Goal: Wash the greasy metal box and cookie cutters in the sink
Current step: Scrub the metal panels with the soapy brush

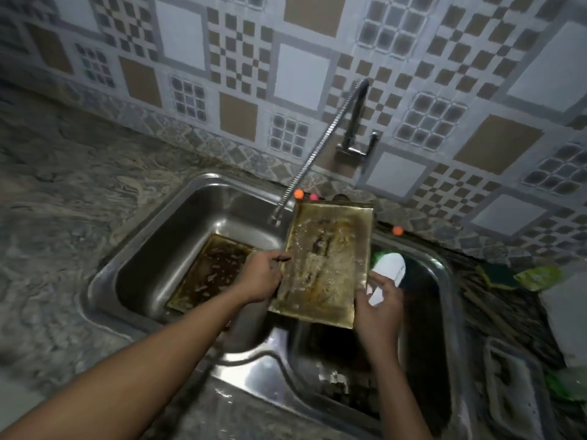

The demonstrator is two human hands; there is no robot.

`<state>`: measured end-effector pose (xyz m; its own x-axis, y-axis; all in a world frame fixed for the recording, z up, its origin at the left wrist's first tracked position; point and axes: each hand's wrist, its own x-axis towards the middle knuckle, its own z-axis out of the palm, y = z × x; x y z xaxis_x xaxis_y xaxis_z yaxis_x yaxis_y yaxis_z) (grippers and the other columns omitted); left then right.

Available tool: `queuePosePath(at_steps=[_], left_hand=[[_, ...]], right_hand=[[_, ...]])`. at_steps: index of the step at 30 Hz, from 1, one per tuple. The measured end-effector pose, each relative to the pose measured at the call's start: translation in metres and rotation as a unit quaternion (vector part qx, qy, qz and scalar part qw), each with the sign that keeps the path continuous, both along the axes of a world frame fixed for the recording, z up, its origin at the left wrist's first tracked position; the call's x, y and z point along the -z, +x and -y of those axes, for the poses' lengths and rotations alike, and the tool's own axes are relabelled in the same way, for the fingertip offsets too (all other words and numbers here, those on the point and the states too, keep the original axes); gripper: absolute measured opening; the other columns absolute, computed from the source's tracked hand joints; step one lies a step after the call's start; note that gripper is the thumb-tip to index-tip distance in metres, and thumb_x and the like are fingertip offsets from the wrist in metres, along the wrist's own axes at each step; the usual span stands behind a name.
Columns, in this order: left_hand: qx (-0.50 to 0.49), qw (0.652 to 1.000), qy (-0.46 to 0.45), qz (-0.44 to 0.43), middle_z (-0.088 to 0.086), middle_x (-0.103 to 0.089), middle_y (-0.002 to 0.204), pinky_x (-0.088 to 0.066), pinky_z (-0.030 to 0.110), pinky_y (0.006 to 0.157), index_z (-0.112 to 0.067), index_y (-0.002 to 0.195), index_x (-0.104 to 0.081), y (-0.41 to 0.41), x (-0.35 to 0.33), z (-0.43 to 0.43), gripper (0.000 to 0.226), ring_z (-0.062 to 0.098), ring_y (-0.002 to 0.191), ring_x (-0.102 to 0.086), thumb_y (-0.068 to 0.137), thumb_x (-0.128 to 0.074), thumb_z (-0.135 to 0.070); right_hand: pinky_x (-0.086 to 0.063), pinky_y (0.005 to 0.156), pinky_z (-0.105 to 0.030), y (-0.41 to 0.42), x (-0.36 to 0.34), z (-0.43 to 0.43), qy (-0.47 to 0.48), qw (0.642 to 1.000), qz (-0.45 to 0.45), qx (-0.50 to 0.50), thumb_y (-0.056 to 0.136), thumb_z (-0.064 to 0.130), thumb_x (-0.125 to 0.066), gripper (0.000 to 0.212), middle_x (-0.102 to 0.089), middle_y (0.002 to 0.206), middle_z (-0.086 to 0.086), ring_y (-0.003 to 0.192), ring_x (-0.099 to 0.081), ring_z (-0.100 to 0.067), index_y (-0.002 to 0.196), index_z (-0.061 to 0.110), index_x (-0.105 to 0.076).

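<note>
Metal box (324, 265): wash judged barely begun, no part passed as clean.

Sink (178, 223), lower centre of frame: steel, two basins side by side.

Box position: propped tilted on edge over the divider between the basins, centre of frame, open face toward the camera. Brown grease noted across the whole inner face, with wet glints.

Matching tray (209, 271), likely the other half: lying flat on the floor of the left basin, centre left of frame. Crusted dark, touched by neither hand.

Tap (317, 147), upper centre: hose spout hanging just beside the box's upper left corner. No stream made out.

Left hand (263, 277): gripping the box's left edge, fingers curled over the rim.

Right hand (378, 309), right of centre: wrapped round a white bottle (389, 271) close by the box's lower right edge. Contents taken for soap; label not readable.

Sponge (498, 276), far right on the counter: not in use.

Cookie cutters: not located anywhere in view.

Outstanding, by judgement: soaping, scrubbing and rinsing of both pieces, then the cutters.
</note>
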<state>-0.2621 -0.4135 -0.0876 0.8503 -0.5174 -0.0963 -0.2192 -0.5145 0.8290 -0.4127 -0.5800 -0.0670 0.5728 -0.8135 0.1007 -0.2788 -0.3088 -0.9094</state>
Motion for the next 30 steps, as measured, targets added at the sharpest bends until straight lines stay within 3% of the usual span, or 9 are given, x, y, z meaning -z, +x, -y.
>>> queuePosePath(at_steps=[3, 6, 10, 14, 18, 23, 26, 28, 30], left_hand=[[-0.025, 0.999, 0.044, -0.009, -0.004, -0.069, 0.122, -0.052, 0.025, 0.083, -0.027, 0.125, -0.067, 0.044, 0.008, -0.063, 0.039, 0.017, 0.095, -0.069, 0.090, -0.065, -0.011], [-0.044, 0.994, 0.093, -0.023, -0.006, -0.065, 0.119, -0.053, 0.027, 0.082, -0.028, 0.126, -0.066, 0.087, 0.019, -0.114, 0.038, 0.021, 0.098, -0.068, 0.091, -0.065, -0.012], [0.028, 0.981, 0.185, -0.056, 0.004, -0.067, 0.123, -0.049, 0.026, 0.090, -0.029, 0.135, -0.059, 0.122, 0.042, -0.153, 0.050, 0.023, 0.111, -0.064, 0.086, -0.070, -0.025], [0.054, 0.972, 0.216, -0.078, 0.005, -0.072, 0.113, -0.050, 0.024, 0.085, -0.027, 0.125, -0.066, 0.140, 0.077, -0.166, 0.041, 0.023, 0.105, -0.068, 0.084, -0.069, -0.024], [0.052, 0.964, 0.239, -0.105, 0.006, -0.073, 0.109, -0.057, 0.033, 0.087, -0.025, 0.121, -0.066, 0.150, 0.124, -0.172, 0.042, 0.025, 0.103, -0.069, 0.079, -0.067, -0.023], [0.060, 0.966, 0.232, -0.096, 0.001, -0.074, 0.099, -0.058, 0.034, 0.082, -0.025, 0.115, -0.066, 0.160, 0.163, -0.173, 0.035, 0.020, 0.094, -0.071, 0.080, -0.070, -0.024], [0.048, 0.967, 0.235, -0.087, -0.001, -0.073, 0.095, -0.057, 0.030, 0.078, -0.026, 0.110, -0.064, 0.163, 0.175, -0.173, 0.032, 0.019, 0.092, -0.071, 0.080, -0.070, -0.020], [0.040, 0.963, 0.254, -0.084, 0.004, -0.072, 0.103, -0.053, 0.029, 0.081, -0.017, 0.113, -0.066, 0.164, 0.177, -0.170, 0.027, 0.022, 0.099, -0.069, 0.086, -0.063, -0.013], [0.044, 0.951, 0.295, -0.083, 0.010, -0.068, 0.114, -0.050, 0.032, 0.088, -0.007, 0.118, -0.065, 0.165, 0.180, -0.168, 0.026, 0.028, 0.109, -0.065, 0.094, -0.055, -0.011]], right_hand=[[-0.040, 0.073, -0.016, 0.047, 0.017, -0.054, 0.002, 0.999, -0.021, -0.023, 0.083, 0.011, -0.071, 0.022, -0.053, 0.104, -0.005, 0.091, -0.056, -0.016, 0.096, 0.027, -0.063], [-0.041, 0.075, -0.020, 0.092, 0.041, -0.104, 0.011, 0.997, -0.054, -0.045, 0.082, 0.016, -0.074, 0.016, -0.058, 0.099, -0.008, 0.088, -0.058, -0.018, 0.091, 0.024, -0.063], [-0.043, 0.074, -0.023, 0.130, 0.076, -0.142, 0.042, 0.990, -0.123, -0.058, 0.083, 0.019, -0.072, 0.013, -0.062, 0.099, -0.012, 0.086, -0.060, -0.018, 0.085, 0.023, -0.059], [-0.048, 0.090, -0.042, 0.149, 0.103, -0.154, 0.055, 0.968, -0.241, -0.039, 0.083, 0.033, -0.072, 0.010, -0.053, 0.102, -0.006, 0.092, -0.061, -0.025, 0.087, 0.027, -0.065], [-0.039, 0.095, -0.043, 0.162, 0.124, -0.155, 0.083, 0.944, -0.320, -0.011, 0.084, 0.037, -0.070, 0.009, -0.048, 0.108, -0.002, 0.099, -0.057, -0.024, 0.091, 0.031, -0.070], [-0.039, 0.090, -0.038, 0.166, 0.150, -0.161, 0.115, 0.934, -0.339, -0.002, 0.084, 0.028, -0.066, 0.011, -0.053, 0.101, 0.002, 0.090, -0.056, -0.017, 0.078, 0.036, -0.070], [-0.045, 0.095, -0.046, 0.163, 0.186, -0.160, 0.127, 0.933, -0.335, -0.015, 0.079, 0.028, -0.059, 0.016, -0.064, 0.100, 0.004, 0.090, -0.062, -0.016, 0.072, 0.040, -0.068], [-0.043, 0.099, -0.049, 0.160, 0.219, -0.153, 0.131, 0.929, -0.343, -0.037, 0.079, 0.025, -0.058, 0.024, -0.065, 0.109, 0.002, 0.095, -0.063, -0.017, 0.072, 0.047, -0.066], [-0.042, 0.102, -0.046, 0.166, 0.197, -0.160, 0.122, 0.921, -0.365, -0.058, 0.083, 0.023, -0.060, 0.029, -0.063, 0.115, 0.002, 0.098, -0.063, -0.015, 0.072, 0.048, -0.065]])
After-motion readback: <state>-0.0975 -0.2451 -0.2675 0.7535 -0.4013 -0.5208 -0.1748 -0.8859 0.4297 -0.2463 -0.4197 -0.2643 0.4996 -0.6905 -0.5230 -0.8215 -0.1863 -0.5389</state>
